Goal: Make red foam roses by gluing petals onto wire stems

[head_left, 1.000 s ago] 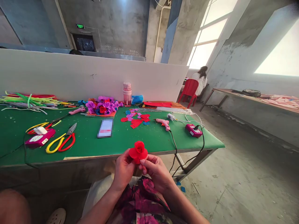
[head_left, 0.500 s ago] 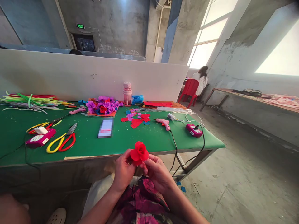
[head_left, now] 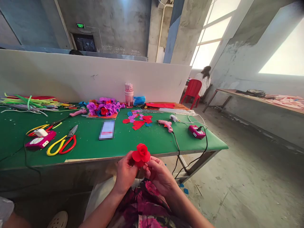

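Observation:
A red artificial rose (head_left: 142,154) with a rolled centre and spread outer petals is held over my lap, just off the table's front edge. My left hand (head_left: 127,172) grips it from the left, thumb and fingers closed at its base. From the right, my right hand (head_left: 158,172) pinches the lower edge of a petal. The underside of the flower is hidden by my fingers. Beyond it on the green table (head_left: 133,142) lie loose red, purple and blue petal pieces (head_left: 139,122). A pink glue gun (head_left: 165,124) rests to their right.
Scissors (head_left: 63,144), a power strip (head_left: 41,141) and a phone (head_left: 106,129) lie at the left. Finished flowers (head_left: 104,107), a pink bottle (head_left: 129,95) and pipe cleaners (head_left: 28,103) stand behind. A second power block (head_left: 197,131) trails cables over the right edge. A person (head_left: 204,80) sits far right.
Both hands and the rose stay almost in place. The whole view has shifted very slightly. At the lower left, a neighbouring person's limb has moved and pale cloth now shows.

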`<state>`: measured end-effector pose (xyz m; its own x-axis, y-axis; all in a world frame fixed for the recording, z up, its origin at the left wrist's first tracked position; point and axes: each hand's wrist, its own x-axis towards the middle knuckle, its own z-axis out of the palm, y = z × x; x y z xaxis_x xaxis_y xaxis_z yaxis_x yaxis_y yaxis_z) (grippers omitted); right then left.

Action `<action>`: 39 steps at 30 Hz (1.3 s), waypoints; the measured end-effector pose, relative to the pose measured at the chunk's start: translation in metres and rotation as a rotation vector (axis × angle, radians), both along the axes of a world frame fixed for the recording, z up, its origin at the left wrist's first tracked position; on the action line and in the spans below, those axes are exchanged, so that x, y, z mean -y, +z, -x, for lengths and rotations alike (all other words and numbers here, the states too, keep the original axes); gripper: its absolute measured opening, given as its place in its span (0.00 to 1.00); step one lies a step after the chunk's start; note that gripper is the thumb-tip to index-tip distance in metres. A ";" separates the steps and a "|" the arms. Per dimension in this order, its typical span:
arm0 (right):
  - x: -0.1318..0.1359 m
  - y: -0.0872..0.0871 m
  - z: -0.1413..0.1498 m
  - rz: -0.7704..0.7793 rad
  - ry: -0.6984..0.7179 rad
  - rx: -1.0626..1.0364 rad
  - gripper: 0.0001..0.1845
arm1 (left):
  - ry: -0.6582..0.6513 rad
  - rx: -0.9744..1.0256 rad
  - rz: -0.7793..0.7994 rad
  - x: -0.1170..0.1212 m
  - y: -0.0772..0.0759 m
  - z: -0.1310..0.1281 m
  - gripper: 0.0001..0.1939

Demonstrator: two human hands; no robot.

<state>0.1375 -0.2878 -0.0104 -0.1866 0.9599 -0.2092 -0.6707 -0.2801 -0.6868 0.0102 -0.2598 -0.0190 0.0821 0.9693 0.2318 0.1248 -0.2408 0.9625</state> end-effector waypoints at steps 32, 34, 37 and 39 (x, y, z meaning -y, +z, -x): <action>0.001 0.000 -0.001 -0.014 -0.002 0.025 0.18 | -0.014 0.000 0.055 0.000 0.002 -0.002 0.04; 0.000 0.000 -0.002 0.009 -0.009 -0.011 0.18 | -0.010 -0.008 0.055 0.001 0.003 -0.002 0.06; 0.000 0.001 -0.004 0.010 0.003 -0.031 0.19 | -0.006 -0.015 0.054 0.001 0.005 -0.001 0.07; 0.000 0.001 -0.005 0.010 0.009 -0.031 0.19 | -0.006 -0.012 0.044 0.001 0.005 -0.001 0.07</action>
<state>0.1425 -0.2875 -0.0091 -0.2014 0.9561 -0.2126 -0.6894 -0.2926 -0.6627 0.0113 -0.2607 -0.0144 0.0907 0.9780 0.1877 0.1349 -0.1988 0.9707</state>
